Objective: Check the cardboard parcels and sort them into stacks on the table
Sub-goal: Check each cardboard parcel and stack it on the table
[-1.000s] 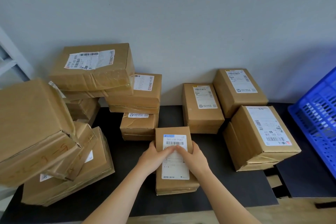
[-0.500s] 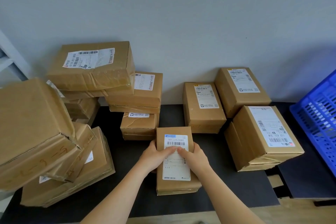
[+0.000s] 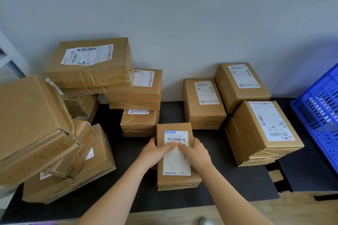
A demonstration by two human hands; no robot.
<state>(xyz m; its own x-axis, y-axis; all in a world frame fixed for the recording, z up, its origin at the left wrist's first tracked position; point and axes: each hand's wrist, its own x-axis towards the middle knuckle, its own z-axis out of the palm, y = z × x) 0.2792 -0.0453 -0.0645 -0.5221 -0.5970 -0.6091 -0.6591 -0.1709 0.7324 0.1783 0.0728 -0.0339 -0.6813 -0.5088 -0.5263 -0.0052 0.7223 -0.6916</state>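
Holding item: small parcel (image 3: 176, 167), brown cardboard, white shipping label uppermost, lying lengthwise at the near centre of the worktop (image 3: 128, 197). Whether it rests fully on the surface or is raised slightly cannot be told.

Hands: left hand (image 3: 155, 153) and right hand (image 3: 196, 152) grip the parcel's two long sides. Both thumbs lie on the label and almost meet just below the barcode. The fingers curl over the edges.

Handling, by judgement: stiff, flat-faced and probably light, given its modest bulk. Taped cardboard offers fair friction, while the glossy label is the slicker part. Best hold is on the long sides near the middle, as now, which leaves the label readable.

Surroundings:
- Left heap (image 3: 33, 124): several large parcels, tilted and overlapping, apparently unsorted.
- Far-left stack (image 3: 91, 64): parcels piled unevenly against the wall (image 3: 182, 14).
- Right group (image 3: 263, 131): three labelled parcels set close together, well apart from the one in hand.
- Blue crate (image 3: 321, 115): perforated plastic, at the right edge.

Surface: dark matte mat, flat, over a pale wooden edge at the near side. Room: plain grey wall behind.
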